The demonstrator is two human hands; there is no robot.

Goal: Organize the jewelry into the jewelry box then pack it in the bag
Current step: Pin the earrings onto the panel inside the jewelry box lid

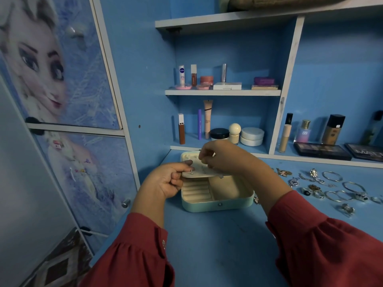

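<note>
So we're holding the earring panel (204, 172) flat over the open jewelry box (215, 195) right now. Our left hand (165, 181) is making the grip on the panel's left end, thumb on top and fingers curled underneath. Our right hand (217, 157) is pinching down just past that grip toward the panel's middle, fingertips pressed together on something too small to make out, probably an earring.

Our tip: we're keeping the left grip steady and the panel level, so the stud (191, 171) already sitting right beside the thumb isn't slipping out while we're feeding the next one into its hole.

The panel's long axis is running left to right, its face pointing up. The box is sitting on the blue surface (217, 245) just under the grip, and the loose jewelry (323, 187) is waiting well off to the right.
</note>
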